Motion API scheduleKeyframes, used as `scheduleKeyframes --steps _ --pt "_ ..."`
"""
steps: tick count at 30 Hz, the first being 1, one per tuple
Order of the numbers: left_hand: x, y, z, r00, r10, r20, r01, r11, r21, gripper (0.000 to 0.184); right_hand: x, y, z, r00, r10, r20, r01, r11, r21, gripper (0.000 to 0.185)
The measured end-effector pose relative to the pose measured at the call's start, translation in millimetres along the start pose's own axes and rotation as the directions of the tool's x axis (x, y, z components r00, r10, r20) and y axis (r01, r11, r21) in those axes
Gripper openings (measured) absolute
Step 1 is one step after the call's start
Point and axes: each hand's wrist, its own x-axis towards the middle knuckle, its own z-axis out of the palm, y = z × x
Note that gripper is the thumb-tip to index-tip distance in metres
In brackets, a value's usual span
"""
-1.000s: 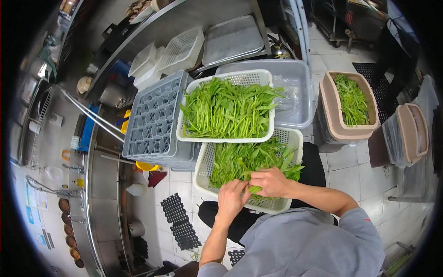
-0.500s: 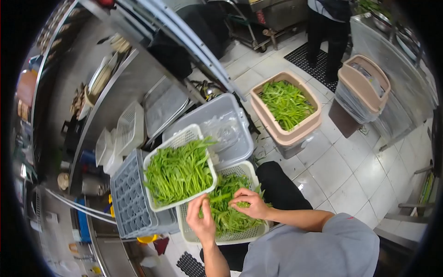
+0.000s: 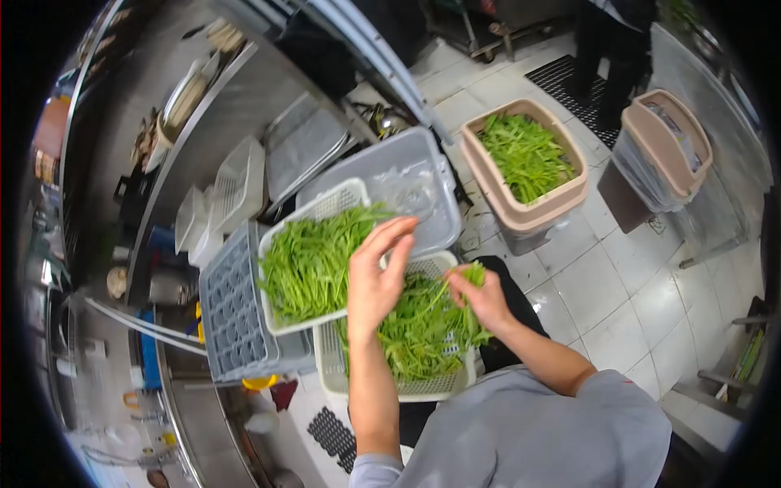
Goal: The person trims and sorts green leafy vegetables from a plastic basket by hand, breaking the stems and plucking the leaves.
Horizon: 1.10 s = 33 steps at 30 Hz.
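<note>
Over the gap between two white baskets, my left hand [image 3: 381,281] is raised with its fingers apart and nothing visible in it. My right hand [image 3: 482,299] is closed on some green stems [image 3: 472,275] above the right side of the lower basket [image 3: 332,370]. Loose leafy greens [image 3: 419,333] fill much of that basket. Greens lying mostly side by side [image 3: 313,264] fill the upper basket [image 3: 275,325], which rests on a grey rack [image 3: 236,305].
A beige-rimmed bin [image 3: 525,213] holding greens stands at the right, with a second lidded bin [image 3: 679,142] beyond. Behind the baskets is a grey tub [image 3: 439,179]. Another person's dark-clothed legs [image 3: 614,61] are at the upper right. A metal shelf [image 3: 195,150] runs along the left.
The view has swung toward the right. My hands, together over the lower basket a second ago, have come apart; my left hand has risen and opened, and my right hand holds stems farther right.
</note>
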Motion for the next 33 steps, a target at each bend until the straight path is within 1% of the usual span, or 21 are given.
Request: scheduleKeyframes --steps 1,3,7,9,11,13,14,15,17,18,20,21,23,24,26,27,28,29,30,31,33 --pt "-17 -13 -14 0.994 -0.072 -0.079 0.071 0.997 -0.015 0.022 4 -1 -2 1.000 -0.003 0.004 0.003 1.000 0.020 0.022" --pt "-56 -26 -36 0.963 -0.221 -0.156 0.198 0.969 -0.148 0.021 8 -5 -2 0.999 0.038 0.038 -0.040 0.997 0.059 0.023" --pt "-137 -52 -60 0.907 -0.334 -0.256 0.277 0.932 -0.236 0.022 12 2 6 0.995 0.052 0.084 -0.060 0.994 0.093 0.023" --pt "-176 -72 -68 0.852 -0.437 -0.289 0.341 0.882 -0.327 0.023 12 5 14 0.995 0.061 0.079 -0.070 0.991 0.114 0.024" --pt "-207 -92 -74 0.808 -0.499 -0.314 0.372 0.844 -0.386 0.024 10 6 17 0.991 0.063 0.121 -0.066 0.998 0.025 0.024" --pt "-234 -107 -81 0.705 -0.606 -0.368 0.555 0.795 -0.246 0.025 9 8 24 0.991 0.046 0.124 -0.046 0.999 0.004 0.022" --pt "-248 -118 -83 0.685 -0.613 -0.393 0.603 0.780 -0.166 0.027 10 12 26 0.991 0.009 0.135 -0.005 0.999 -0.032 0.022" --pt "-265 -138 -82 0.641 -0.627 -0.442 0.617 0.764 -0.188 0.025 11 16 29 0.989 -0.029 0.146 0.039 0.997 -0.066 0.021" --pt "-285 -151 -83 0.632 -0.594 -0.497 0.759 0.604 0.242 0.022 9 22 37 0.984 -0.057 0.168 0.072 0.994 -0.088 0.019" --pt "-292 -159 -80 0.615 -0.598 -0.514 0.770 0.596 0.228 0.022 8 26 39 0.977 -0.090 0.194 0.114 0.987 -0.116 0.017" --pt "-301 -173 -72 0.569 -0.653 -0.500 0.822 0.456 0.340 0.022 4 31 46 0.965 -0.124 0.233 0.170 0.968 -0.187 0.015" --pt "-301 -177 -68 0.558 -0.654 -0.511 0.830 0.452 0.328 0.022 3 34 48 0.962 -0.118 0.248 0.168 0.968 -0.189 0.015" --pt "-301 -184 -58 0.547 -0.750 -0.371 0.783 0.302 0.543 0.026 2 39 48 0.963 -0.105 0.250 0.171 0.951 -0.259 0.016" --pt "-303 -189 -54 0.585 -0.731 -0.351 0.745 0.314 0.588 0.028 1 38 49 0.960 -0.104 0.261 0.174 0.949 -0.262 0.016" --pt "-307 -200 -50 0.579 -0.726 -0.371 0.735 0.268 0.623 0.029 -3 35 51 0.964 -0.160 0.213 0.240 0.871 -0.429 0.018" --pt "-302 -196 -52 0.580 -0.718 -0.385 0.715 0.222 0.663 0.029 -3 33 50 0.963 -0.161 0.218 0.243 0.869 -0.431 0.018" --pt "-299 -191 -55 0.582 -0.716 -0.385 0.716 0.226 0.661 0.029 -2 30 47 0.976 -0.106 0.190 0.183 0.870 -0.457 0.018" --pt "-298 -184 -59 0.540 -0.707 -0.457 0.796 0.253 0.550 0.027 -1 27 44 0.986 -0.051 0.158 0.122 0.867 -0.483 0.019" --pt "-293 -170 -64 0.489 -0.699 -0.522 0.859 0.281 0.428 0.026 1 27 41 0.981 -0.073 0.179 0.144 0.894 -0.425 0.019" --pt "-290 -159 -70 0.489 -0.699 -0.522 0.859 0.283 0.426 0.026 4 26 40 0.981 -0.075 0.180 0.146 0.892 -0.427 0.019" --pt "-287 -134 -85 0.551 -0.547 -0.630 0.834 0.387 0.393 0.018 7 26 39 0.957 -0.195 0.217 0.275 0.851 -0.447 0.019"
